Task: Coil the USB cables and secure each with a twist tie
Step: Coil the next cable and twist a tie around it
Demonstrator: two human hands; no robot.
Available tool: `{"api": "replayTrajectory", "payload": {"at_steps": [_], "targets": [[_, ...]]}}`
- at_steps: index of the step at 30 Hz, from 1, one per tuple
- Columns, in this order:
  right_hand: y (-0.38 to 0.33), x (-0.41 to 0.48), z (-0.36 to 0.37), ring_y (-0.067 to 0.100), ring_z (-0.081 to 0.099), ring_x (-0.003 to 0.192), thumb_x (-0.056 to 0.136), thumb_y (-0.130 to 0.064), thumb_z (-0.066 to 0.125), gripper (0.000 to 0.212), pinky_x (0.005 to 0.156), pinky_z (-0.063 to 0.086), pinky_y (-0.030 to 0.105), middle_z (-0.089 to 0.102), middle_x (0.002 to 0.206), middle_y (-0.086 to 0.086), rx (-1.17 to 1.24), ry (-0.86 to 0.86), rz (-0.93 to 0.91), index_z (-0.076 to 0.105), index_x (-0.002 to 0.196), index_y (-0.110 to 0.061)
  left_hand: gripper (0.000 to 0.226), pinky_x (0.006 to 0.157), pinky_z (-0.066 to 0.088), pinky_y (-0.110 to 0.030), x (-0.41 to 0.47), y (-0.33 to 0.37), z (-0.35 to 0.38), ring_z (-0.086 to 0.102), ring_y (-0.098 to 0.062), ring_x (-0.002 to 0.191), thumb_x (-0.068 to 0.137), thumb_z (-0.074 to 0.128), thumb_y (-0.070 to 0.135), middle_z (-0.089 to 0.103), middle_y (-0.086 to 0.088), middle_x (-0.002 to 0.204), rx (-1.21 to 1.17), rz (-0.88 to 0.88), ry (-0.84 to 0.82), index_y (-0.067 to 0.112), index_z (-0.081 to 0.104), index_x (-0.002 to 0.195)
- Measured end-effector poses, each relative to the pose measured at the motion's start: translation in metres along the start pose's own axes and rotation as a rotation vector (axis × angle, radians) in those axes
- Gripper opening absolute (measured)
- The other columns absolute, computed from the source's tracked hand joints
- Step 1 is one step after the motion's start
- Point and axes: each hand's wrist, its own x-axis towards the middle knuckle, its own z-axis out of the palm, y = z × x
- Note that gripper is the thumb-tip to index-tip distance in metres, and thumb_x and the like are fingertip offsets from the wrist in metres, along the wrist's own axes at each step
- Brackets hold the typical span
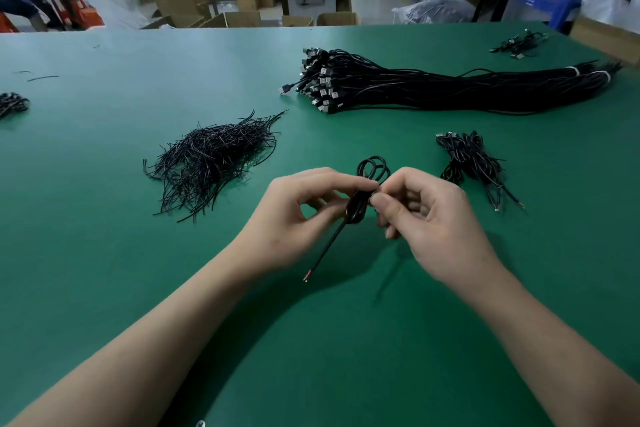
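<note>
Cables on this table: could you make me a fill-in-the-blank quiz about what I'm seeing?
The left hand and right hand hold one coiled cable over a ____ table.
The pile of twist ties lies to the hands' ____.
The small heap of bundled cables lies to the hands' ____.
The held cable's loose end shows a ____ tip.
Missing words: green, left, right, red.
</note>
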Motion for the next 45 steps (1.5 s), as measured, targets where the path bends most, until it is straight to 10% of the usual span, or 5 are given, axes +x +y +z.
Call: {"api": "replayTrajectory", "payload": {"at_steps": [7,19,27,33,45], "targets": [[-0.003,-0.003,0.0,0.023,0.062,0.062,0.095,-0.018,0.067,0.016,0.065,0.054,0.05,0.065,0.068,-0.003,-0.094,-0.037,-0.033,0.063,0.081,-0.024,0.019,0.1,0.049,-0.033,0.006,0.003,-0.01,0.063,-0.016,0.119,0.093,0.069,0.022,0.069,0.0,0.121,0.241,0.168,0.005,0.014,0.078,0.108],[-0.008,-0.003,-0.001,0.018,0.049,0.065,0.097,-0.012,0.065,0.015,0.061,0.042,0.032,0.055,0.073,-0.003,-0.644,0.062,-0.485,0.06,0.083,-0.009,0.02,0.063,0.049,-0.04,-0.001,0.013,0.009,0.059,-0.027,0.062,0.099,0.06,0.02,0.061,-0.014,0.073,-0.403,-0.235,0.037,0.026,0.054,0.117],[-0.003,-0.001,-0.002,0.015,0.062,0.06,0.095,-0.014,0.068,0.016,0.06,0.051,0.031,0.066,0.067,-0.003,-0.115,-0.068,0.012,0.063,0.081,-0.02,0.04,0.084,0.051,-0.02,0.001,0.002,-0.002,0.069,-0.005,0.092,0.096,0.058,-0.007,0.073,0.011,0.1,0.05,0.014,-0.092,0.019,0.069,0.124],[-0.002,0.0,-0.001,0.02,0.058,0.059,0.097,-0.01,0.065,0.019,0.059,0.052,0.035,0.063,0.064,0.001,0.099,-0.155,0.093,0.064,0.08,-0.019,0.021,0.086,0.044,-0.024,0.006,0.002,-0.01,0.058,-0.017,0.107,0.093,0.069,0.028,0.065,-0.001,0.114,0.341,0.174,0.025,0.021,0.079,0.109],[-0.005,-0.004,0.0,0.013,0.048,0.066,0.097,-0.016,0.063,0.014,0.063,0.043,0.032,0.056,0.074,-0.005,-0.558,0.053,-0.431,0.061,0.084,-0.01,0.02,0.069,0.055,-0.043,-0.001,0.013,0.011,0.07,-0.036,0.063,0.097,0.065,0.019,0.062,-0.012,0.066,-0.437,-0.257,0.084,0.02,0.048,0.108]]}}
